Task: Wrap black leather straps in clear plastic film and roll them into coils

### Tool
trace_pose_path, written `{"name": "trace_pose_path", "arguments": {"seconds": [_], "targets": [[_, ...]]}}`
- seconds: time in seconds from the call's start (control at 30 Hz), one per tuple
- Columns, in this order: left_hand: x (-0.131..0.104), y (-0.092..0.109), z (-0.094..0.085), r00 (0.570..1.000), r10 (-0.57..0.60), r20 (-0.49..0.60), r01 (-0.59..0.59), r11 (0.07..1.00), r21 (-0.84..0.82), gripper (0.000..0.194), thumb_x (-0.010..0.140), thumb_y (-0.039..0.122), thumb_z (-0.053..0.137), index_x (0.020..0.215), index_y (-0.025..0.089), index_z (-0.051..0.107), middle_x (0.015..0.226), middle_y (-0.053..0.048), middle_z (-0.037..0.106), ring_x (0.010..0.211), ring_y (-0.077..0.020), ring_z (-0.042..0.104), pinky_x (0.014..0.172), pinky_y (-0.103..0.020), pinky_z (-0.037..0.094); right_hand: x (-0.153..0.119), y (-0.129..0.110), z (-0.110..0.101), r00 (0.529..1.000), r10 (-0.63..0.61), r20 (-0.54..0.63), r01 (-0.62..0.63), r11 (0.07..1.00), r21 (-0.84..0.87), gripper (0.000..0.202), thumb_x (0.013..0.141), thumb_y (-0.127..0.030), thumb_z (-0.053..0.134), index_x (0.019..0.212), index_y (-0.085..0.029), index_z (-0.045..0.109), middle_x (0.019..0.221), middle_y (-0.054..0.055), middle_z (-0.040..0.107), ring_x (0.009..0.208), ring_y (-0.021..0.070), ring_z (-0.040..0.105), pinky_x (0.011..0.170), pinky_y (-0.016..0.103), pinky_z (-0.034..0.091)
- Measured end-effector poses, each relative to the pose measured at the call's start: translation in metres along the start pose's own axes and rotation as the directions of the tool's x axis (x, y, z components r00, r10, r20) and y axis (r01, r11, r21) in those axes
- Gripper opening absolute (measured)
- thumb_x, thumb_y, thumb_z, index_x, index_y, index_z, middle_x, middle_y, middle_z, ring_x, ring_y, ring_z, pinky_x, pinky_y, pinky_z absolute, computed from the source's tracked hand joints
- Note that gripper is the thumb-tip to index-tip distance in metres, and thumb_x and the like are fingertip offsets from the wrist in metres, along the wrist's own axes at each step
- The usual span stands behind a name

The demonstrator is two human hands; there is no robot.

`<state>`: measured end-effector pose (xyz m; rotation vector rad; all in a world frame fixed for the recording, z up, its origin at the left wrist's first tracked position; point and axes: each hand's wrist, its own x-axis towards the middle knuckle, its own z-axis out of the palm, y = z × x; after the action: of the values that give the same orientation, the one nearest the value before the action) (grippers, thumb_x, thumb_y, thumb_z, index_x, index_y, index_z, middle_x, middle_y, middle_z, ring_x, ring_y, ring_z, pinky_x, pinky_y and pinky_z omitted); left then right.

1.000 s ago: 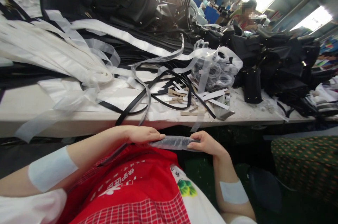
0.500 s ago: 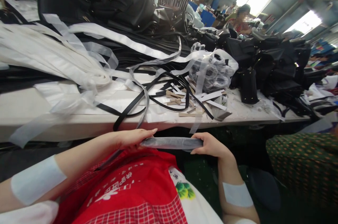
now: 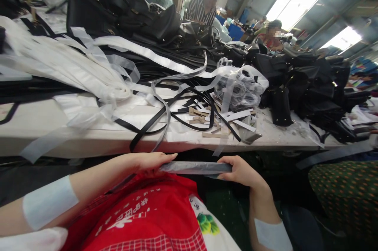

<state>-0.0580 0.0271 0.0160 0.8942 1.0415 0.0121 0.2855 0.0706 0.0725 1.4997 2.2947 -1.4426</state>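
A dark strap wrapped in translucent plastic film [image 3: 195,167] stretches level between my hands, in front of the table edge. My left hand [image 3: 155,162] grips its left end, thumb laid along the top and fingers curled out of sight beneath. At the right end, my right hand [image 3: 240,170] pinches the strap between thumb and fingers. On the table just beyond lie loose black straps [image 3: 152,123] and a curling clear plastic strip [image 3: 168,115].
A white-topped table [image 3: 97,136] runs across the view. It bears a bundle of white strips [image 3: 73,62], clear-wrapped coils [image 3: 240,87], cardboard strips [image 3: 203,117] and piled black bags [image 3: 307,77]. Green patterned cloth [image 3: 342,192] is close on the right. Co-workers sit beyond the table.
The view has tilted and shifted slightly, so the table and hands sit lower and a little further right in the picture. Both hands keep their hold on the film-wrapped strap.
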Motion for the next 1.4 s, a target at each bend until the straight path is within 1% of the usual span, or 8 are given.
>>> {"name": "trace_pose_path", "arguments": {"seconds": [0.27, 0.47, 0.63, 0.73, 0.87, 0.97, 1.13, 1.4], "targets": [[0.0, -0.009, -0.005, 0.974, 0.057, 0.219, -0.007, 0.975, -0.221, 0.064, 0.074, 0.078, 0.048, 0.087, 0.018, 0.067, 0.044, 0.007, 0.028, 0.035, -0.006, 0.01, 0.035, -0.022, 0.006, -0.008, 0.011, -0.009, 0.999, 0.05, -0.004, -0.049, 0.999, 0.019, 0.028, 0.068, -0.03, 0.075, 0.09, -0.014, 0.072, 0.077, 0.001, 0.067, 0.069, 0.016, 0.057, 0.061, 0.022, 0.042], [-0.016, 0.011, -0.01, 0.839, 0.383, 0.387, -0.2, 0.878, -0.435, 0.039, 0.089, 0.044, 0.053, 0.077, 0.011, 0.071, 0.039, 0.01, 0.021, 0.03, -0.0042, 0.01, 0.029, -0.018, 0.008, 0.006, 0.019, 0.0, 0.999, -0.041, -0.03, 0.043, 0.997, 0.065, 0.022, 0.081, -0.032, 0.062, 0.087, -0.013, 0.071, 0.071, 0.001, 0.062, 0.067, 0.0148, 0.054, 0.062, 0.024, 0.041], [-0.034, 0.074, -0.006, 0.67, 0.736, -0.097, -0.516, 0.369, -0.773, 0.028, 0.09, 0.022, 0.054, 0.113, 0.011, 0.066, 0.066, -0.002, 0.067, 0.06, -0.012, 0.065, 0.063, -0.022, 0.055, 0.038, -0.003, 0.052, 0.991, -0.132, 0.026, 0.123, 0.966, 0.228, 0.042, 0.092, -0.044, 0.048, 0.117, -0.015, 0.066, 0.093, 0.007, 0.068, 0.087, 0.0195, 0.061, 0.083, 0.032, 0.047], [-0.034, 0.109, -0.01, 0.568, 0.771, -0.288, -0.629, 0.181, -0.756, 0.034, 0.091, 0.014, 0.048, 0.122, 0.012, 0.061, 0.119, -0.011, 0.069, 0.114, -0.0206, 0.062, 0.105, -0.035, 0.043, 0.046, -0.025, 0.087, 0.938, -0.255, 0.235, 0.142, 0.901, 0.409, 0.058, 0.094, -0.059, 0.039, 0.115, -0.014, 0.069, 0.086, 0.008, 0.068, 0.08, 0.0175, 0.062, 0.076, 0.029, 0.049], [-0.012, 0.125, -0.019, 0.449, 0.75, -0.486, -0.821, 0.131, -0.555, 0.04, 0.091, 0.016, 0.048, 0.13, 0.017, 0.055, 0.135, -0.009, 0.061, 0.132, -0.0199, 0.047, 0.117, -0.037, 0.025, 0.031, -0.049, 0.096, 0.89, -0.33, 0.315, 0.172, 0.883, 0.437, 0.054, 0.089, -0.06, 0.05, 0.105, -0.014, 0.074, 0.075, 0.004, 0.066, 0.063, 0.0109, 0.055, 0.057, 0.018, 0.043], [0.009, 0.117, -0.021, 0.379, 0.774, -0.508, -0.925, 0.334, -0.182, 0.036, 0.09, 0.027, 0.053, 0.124, 0.018, 0.061, 0.127, -0.009, 0.066, 0.133, -0.0235, 0.046, 0.118, -0.041, 0.02, 0.011, -0.061, 0.077, 0.91, -0.369, 0.189, 0.251, 0.854, 0.455, 0.051, 0.09, -0.056, 0.051, 0.101, -0.013, 0.075, 0.065, 0.002, 0.062, 0.055, 0.0085, 0.05, 0.05, 0.016, 0.037], [0.025, 0.085, -0.013, 0.501, 0.798, -0.335, -0.702, 0.601, 0.382, 0.037, 0.094, 0.034, 0.04, 0.115, 0.017, 0.066, 0.119, -0.01, 0.07, 0.12, -0.0272, 0.056, 0.11, -0.044, 0.033, -0.001, -0.053, 0.041, 0.876, -0.432, -0.215, 0.476, 0.701, 0.531, 0.056, 0.093, -0.055, 0.046, 0.088, -0.009, 0.078, 0.047, 0.001, 0.053, 0.037, 0.0047, 0.04, 0.038, 0.016, 0.027], [0.024, 0.044, 0.039, 0.641, 0.763, -0.08, -0.426, 0.441, 0.79, 0.027, 0.089, 0.031, 0.042, 0.089, 0.018, 0.066, 0.087, -0.009, 0.07, 0.084, -0.0238, 0.064, 0.081, -0.034, 0.047, 0.028, -0.013, 0.01, 0.838, -0.089, -0.538, 0.434, 0.707, 0.559, 0.049, 0.084, -0.051, 0.059, 0.056, -0.011, 0.068, 0.035, -0.001, 0.047, 0.028, 0.0043, 0.032, 0.033, 0.018, 0.019]]}}
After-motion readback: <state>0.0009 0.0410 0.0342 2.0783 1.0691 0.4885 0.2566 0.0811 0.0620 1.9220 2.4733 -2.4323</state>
